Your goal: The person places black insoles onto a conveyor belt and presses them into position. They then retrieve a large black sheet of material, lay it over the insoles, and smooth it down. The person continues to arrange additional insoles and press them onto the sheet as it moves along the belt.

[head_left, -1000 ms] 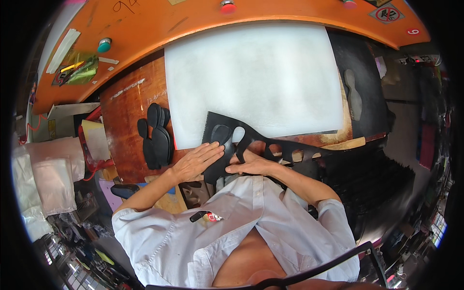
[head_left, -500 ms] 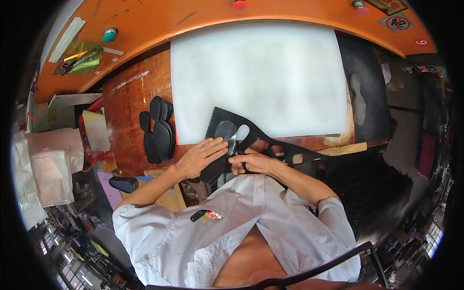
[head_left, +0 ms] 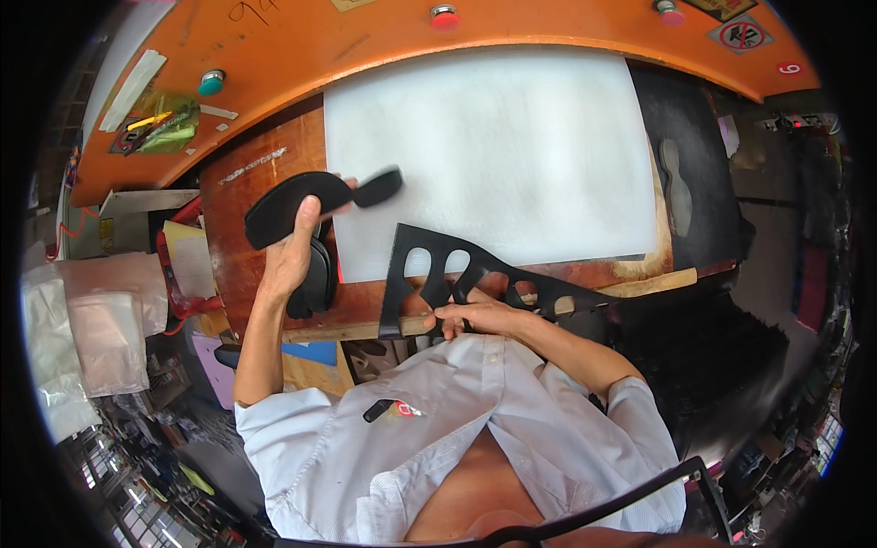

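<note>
My left hand (head_left: 294,248) is raised above the left side of the bench, its thumb on top of a black shoe sole piece (head_left: 297,205). The piece is broad at one end, with a smaller rounded end out to the right. Just below it lies a pile of black sole pieces (head_left: 317,281), partly covered by my hand and wrist. My right hand (head_left: 480,315), close to my shirt, grips the lower edge of a black sheet (head_left: 399,283) with sole-shaped holes cut through it. The sheet overlaps the bench's front edge and the white board's near edge.
A white board (head_left: 493,155) covers much of the brown wooden bench (head_left: 256,183). An orange machine beam (head_left: 365,36) with a green button (head_left: 211,83) and red buttons runs along the back. A grey sole-shaped piece (head_left: 676,187) lies at right. Clear plastic bags (head_left: 105,338) hang at left.
My left hand has left the black sheet and moved up and left, now carrying a sole piece over the pile. Holes show where pieces lay in the sheet. My right hand stays nearly in place.
</note>
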Action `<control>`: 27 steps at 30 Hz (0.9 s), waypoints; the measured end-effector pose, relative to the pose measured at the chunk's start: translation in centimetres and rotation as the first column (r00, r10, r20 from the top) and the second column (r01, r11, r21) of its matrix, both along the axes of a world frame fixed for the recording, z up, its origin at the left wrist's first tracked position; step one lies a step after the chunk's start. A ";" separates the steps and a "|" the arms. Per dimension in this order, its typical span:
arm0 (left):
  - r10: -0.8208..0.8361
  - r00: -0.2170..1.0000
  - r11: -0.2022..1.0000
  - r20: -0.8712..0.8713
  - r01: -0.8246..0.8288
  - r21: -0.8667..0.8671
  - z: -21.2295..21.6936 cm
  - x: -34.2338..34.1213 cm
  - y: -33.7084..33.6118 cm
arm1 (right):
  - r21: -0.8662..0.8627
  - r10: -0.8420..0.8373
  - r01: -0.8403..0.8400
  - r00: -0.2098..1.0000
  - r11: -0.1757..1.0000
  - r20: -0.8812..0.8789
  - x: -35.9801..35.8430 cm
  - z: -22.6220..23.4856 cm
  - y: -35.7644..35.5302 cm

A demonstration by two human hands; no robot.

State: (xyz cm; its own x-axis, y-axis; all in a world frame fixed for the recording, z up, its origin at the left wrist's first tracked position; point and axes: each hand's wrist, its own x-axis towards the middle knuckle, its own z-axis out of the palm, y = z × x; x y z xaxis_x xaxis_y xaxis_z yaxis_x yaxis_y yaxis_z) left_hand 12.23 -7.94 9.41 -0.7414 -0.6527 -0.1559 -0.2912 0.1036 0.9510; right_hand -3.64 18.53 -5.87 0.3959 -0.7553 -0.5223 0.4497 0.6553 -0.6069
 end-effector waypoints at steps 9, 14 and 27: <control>0.176 0.973 0.735 0.146 -0.031 -0.678 -7.6 5.0 5.2 | 0.017 -0.128 0.126 0.987 0.992 0.095 -0.2 0.1 0.5; 0.294 0.912 0.943 0.285 -0.229 -0.240 -11.7 7.0 15.1 | 0.033 -0.074 0.077 0.995 0.997 -0.067 0.1 -0.6 0.7; 0.287 0.943 0.810 0.167 -0.332 0.483 -13.5 1.1 12.1 | -0.329 -0.184 -0.005 0.821 0.944 -0.541 -1.3 1.5 4.1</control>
